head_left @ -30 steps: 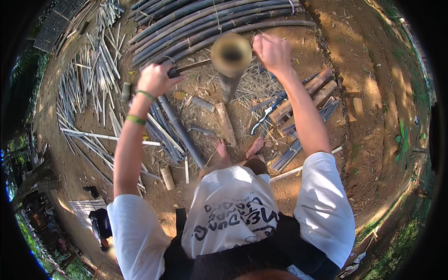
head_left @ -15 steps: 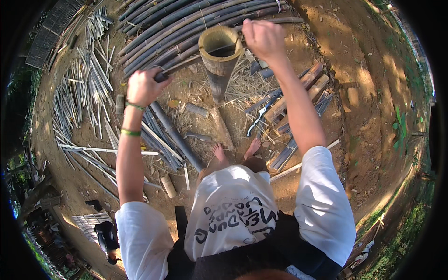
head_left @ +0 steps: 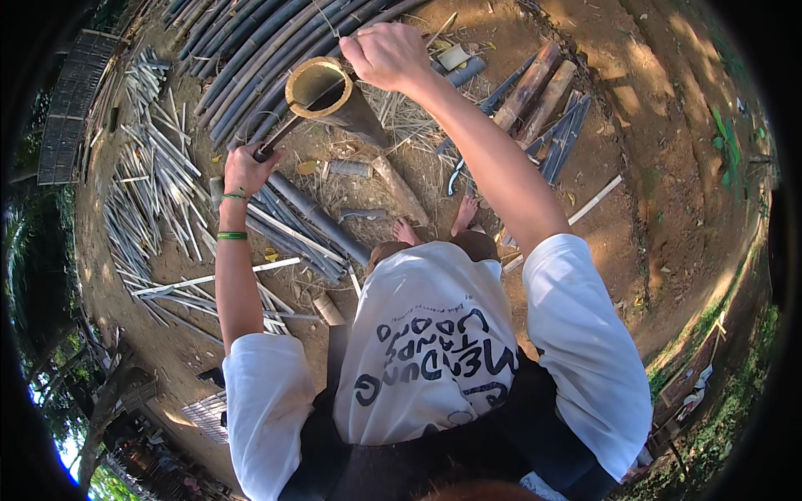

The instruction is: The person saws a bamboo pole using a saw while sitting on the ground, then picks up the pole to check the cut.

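A thick bamboo tube (head_left: 357, 115) leans with its open, pale-rimmed top toward me, left of the picture's middle. A long dark blade (head_left: 286, 134) lies across the mouth of the tube. My left hand (head_left: 246, 170) is closed round the dark handle at the blade's left end, beside the tube. Just right of the rim my right hand (head_left: 388, 55) is closed in a fist. The blade runs toward that fist, but its far end and whatever the fist grips are hidden.
Long dark bamboo poles (head_left: 259, 67) lie behind the tube. Loose split strips (head_left: 159, 200) spread at left. A short log (head_left: 401, 190) rests before my bare feet (head_left: 464, 214). Split timber (head_left: 547, 104) and a curved saw-like blade (head_left: 455, 177) lie at right.
The tube's top has swung left and now leans more. Both hands have shifted left with it, and the blade slants more steeply. My view has turned slightly.
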Tool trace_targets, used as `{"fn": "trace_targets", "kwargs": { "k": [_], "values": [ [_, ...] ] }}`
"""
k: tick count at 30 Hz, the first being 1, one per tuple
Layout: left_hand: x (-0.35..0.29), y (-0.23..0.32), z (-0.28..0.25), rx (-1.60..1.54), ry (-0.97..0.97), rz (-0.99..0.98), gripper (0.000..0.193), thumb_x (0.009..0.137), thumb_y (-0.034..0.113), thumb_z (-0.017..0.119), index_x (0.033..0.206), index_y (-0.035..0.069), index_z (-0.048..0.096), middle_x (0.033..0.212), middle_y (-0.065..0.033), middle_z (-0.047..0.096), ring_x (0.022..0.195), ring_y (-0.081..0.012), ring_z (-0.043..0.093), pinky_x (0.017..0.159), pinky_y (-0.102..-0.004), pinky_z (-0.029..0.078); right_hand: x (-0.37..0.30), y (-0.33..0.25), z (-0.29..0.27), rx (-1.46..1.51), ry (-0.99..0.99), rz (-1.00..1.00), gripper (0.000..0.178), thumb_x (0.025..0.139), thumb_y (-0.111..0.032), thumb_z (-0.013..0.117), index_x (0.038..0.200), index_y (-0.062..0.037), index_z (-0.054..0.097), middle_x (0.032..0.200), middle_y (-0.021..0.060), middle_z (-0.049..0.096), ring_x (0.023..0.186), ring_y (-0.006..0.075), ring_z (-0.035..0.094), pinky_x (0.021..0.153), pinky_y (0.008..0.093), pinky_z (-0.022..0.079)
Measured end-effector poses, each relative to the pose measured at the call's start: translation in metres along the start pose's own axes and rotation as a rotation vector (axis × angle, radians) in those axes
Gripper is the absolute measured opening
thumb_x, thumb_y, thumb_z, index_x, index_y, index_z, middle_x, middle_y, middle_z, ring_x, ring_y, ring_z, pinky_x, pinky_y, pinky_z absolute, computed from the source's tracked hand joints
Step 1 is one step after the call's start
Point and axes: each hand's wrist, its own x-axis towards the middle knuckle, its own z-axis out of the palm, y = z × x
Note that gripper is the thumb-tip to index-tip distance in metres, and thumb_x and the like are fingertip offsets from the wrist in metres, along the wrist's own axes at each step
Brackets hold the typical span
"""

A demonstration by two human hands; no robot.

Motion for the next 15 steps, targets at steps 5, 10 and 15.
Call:
{"fn": "trace_targets", "kwargs": {
  "k": [5,10,15],
  "values": [
    [0.020,-0.012,-0.009,0.006,0.073,-0.091,0.046,0.083,0.044,0.084,0.086,-0.001,0.075,0.067,-0.0187,0.067,0.060,-0.0301,0.063,0.064,-0.0414,0.052,-0.007,0.018,0.000,0.289,0.549,0.011,0.042,0.099,-0.047,0.061,0.118,-0.0098,0.065,0.134,0.0166,0.052,0.121,0.0346,0.053,0.095,0.0549,0.048],
    [0.048,-0.030,-0.014,0.008,0.108,-0.382,0.045,0.085,0.043,0.084,0.080,0.000,0.073,0.060,-0.0024,0.063,0.053,-0.0146,0.057,0.055,-0.0354,0.047,-0.281,0.056,0.161,0.412,-0.227,0.817,0.058,0.102,-0.049,0.060,0.124,0.0044,0.060,0.128,0.0225,0.065,0.118,0.0343,0.065,0.104,0.0475,0.050],
    [0.051,-0.123,0.002,-0.055,0.165,-0.395,0.034,0.096,0.031,0.076,0.075,0.007,0.067,0.057,0.0045,0.054,0.047,-0.0059,0.048,0.043,-0.0277,0.034,-0.583,0.045,0.366,0.340,-1.007,0.920,0.091,0.083,-0.055,0.075,0.146,0.0038,0.047,0.132,0.0269,0.062,0.119,0.0427,0.064,0.099,0.0483,0.055]
  ]
}}
